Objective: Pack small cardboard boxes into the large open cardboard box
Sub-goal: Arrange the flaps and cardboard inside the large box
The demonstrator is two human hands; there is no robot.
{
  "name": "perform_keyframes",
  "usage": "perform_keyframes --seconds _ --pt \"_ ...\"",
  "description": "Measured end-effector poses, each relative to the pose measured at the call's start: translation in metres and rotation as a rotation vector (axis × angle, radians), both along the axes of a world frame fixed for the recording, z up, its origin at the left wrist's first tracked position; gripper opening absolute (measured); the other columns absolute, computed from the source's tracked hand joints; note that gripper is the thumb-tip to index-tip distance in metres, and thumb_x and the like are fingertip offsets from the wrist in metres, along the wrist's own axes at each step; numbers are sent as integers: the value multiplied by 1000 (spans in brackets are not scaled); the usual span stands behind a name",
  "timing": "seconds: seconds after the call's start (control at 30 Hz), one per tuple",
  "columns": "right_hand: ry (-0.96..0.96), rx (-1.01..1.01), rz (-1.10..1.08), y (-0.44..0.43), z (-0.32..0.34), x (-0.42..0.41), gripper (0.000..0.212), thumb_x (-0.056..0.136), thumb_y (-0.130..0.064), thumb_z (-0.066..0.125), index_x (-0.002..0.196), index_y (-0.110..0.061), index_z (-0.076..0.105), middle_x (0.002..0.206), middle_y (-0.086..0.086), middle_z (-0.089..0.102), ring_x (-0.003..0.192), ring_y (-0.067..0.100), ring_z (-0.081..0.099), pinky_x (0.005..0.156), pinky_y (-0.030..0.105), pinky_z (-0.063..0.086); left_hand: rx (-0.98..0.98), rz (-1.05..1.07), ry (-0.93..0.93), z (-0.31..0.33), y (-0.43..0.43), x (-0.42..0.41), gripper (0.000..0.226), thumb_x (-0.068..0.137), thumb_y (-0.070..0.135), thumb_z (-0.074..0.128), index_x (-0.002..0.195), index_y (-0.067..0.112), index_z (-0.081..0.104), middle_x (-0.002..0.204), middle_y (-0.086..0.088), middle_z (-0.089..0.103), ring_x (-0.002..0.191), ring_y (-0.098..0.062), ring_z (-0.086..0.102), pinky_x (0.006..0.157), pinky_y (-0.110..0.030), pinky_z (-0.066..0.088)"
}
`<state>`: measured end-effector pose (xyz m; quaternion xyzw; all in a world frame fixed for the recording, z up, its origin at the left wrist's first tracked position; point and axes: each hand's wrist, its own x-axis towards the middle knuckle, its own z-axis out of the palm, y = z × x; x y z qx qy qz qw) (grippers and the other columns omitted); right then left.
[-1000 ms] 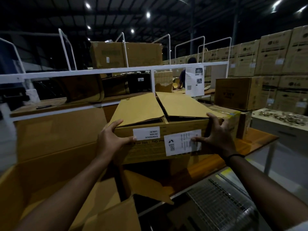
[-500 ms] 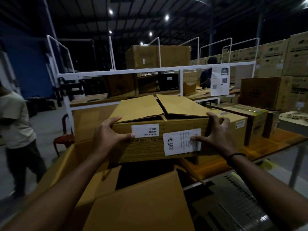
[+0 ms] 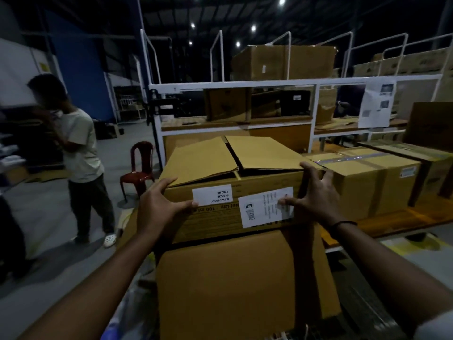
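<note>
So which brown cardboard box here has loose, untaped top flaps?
The white-labelled brown cardboard box gripped between the left hand and right hand; its flaps gape. The brown cardboard box to its right is sealed with tape.

Brown labelled cardboard box w/ loose top flaps point(image 3: 220, 217) fills centre, blocks reach fwd. 12 o'clock: white metal shelf frame point(image 3: 232, 85) behind it. 2–3 o'clock: taped brown cardboard box point(image 3: 367, 182) just beside, tight gap. 6 o'clock: big plain brown cardboard flap point(image 3: 228, 285) right under. 10 o'clock: red plastic chair point(image 3: 138, 165). 9 o'clock: person in pale T-shirt point(image 3: 81, 148). Open grey floor point(image 3: 39, 217) at 8–9 o'clock.
</note>
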<state>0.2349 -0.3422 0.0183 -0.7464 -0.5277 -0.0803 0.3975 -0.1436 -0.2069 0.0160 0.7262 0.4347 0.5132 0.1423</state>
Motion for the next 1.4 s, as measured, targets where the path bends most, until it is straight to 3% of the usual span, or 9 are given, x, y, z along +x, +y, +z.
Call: perform_keyframes --seconds 0.13,0.3,0.47,0.57,0.63,0.7,0.8,1.2,1.4 --pt "-59 -36 19 17 -6 -9 117 50 -73 86 149 -44 30 146 15 28 121 49 53 76 55 60 -37 51 -26 -25 -2 -14 102 42 67 91 134 33 63 135 -3 65 119 -23 62 92 -49 58" --pt "33 -116 48 30 -40 -7 121 50 -70 87 150 -44 26 151 16 24 122 49 53 81 59 59 -85 151 77 -44 1 -12 105 44 78 85 138 40 57 142 -4 59 126 -27 56 94 -50 56" --pt "109 -208 -3 27 -89 6 115 47 -90 72 145 -48 29 147 16 32 126 49 47 93 62 53 -245 146 221 -70 -8 4 97 52 75 85 137 46 49 151 -4 46 134 -31 48 97 -48 51" --pt "25 -176 3 29 -95 7 102 54 -104 45 133 -39 48 146 10 39 132 38 45 105 59 44 -187 278 508 -89 -16 2 84 62 94 60 128 42 53 145 3 51 142 -33 39 112 -57 34" --pt "-63 -175 11 31 -98 5 91 62 -102 39 122 -36 58 143 5 45 132 30 46 109 55 39 -152 281 609 -96 -20 9 83 74 99 38 125 36 59 140 5 56 146 -33 36 119 -57 21" --pt "-122 -174 13 34 -102 5 84 70 -98 32 115 -35 62 139 1 52 130 25 47 108 51 36 -169 249 675 -99 -25 23 96 80 97 19 138 30 57 145 3 55 143 -29 40 120 -51 24" --pt "-182 -187 -14 41 -109 11 79 76 -91 28 118 -34 63 137 -1 58 130 22 49 107 49 34 -214 262 709 -103 -25 43 104 81 96 11 155 29 39 162 -3 38 149 -26 33 119 -46 29" --pt "-275 -151 -68 49 -118 17 67 84 -82 33 119 -32 62 127 -3 63 124 20 53 105 51 38 -216 326 757 -103 -24 47 101 83 95 13 155 30 41 161 -2 40 147 -24 38 112 -44 38" --pt "-287 -110 -40 48 -117 12 64 90 -70 33 133 -28 57 142 4 54 135 25 46 112 59 33 -282 346 780 -100 -25 60 110 80 96 4 156 24 37 161 -8 38 144 -30 39 112 -48 39"
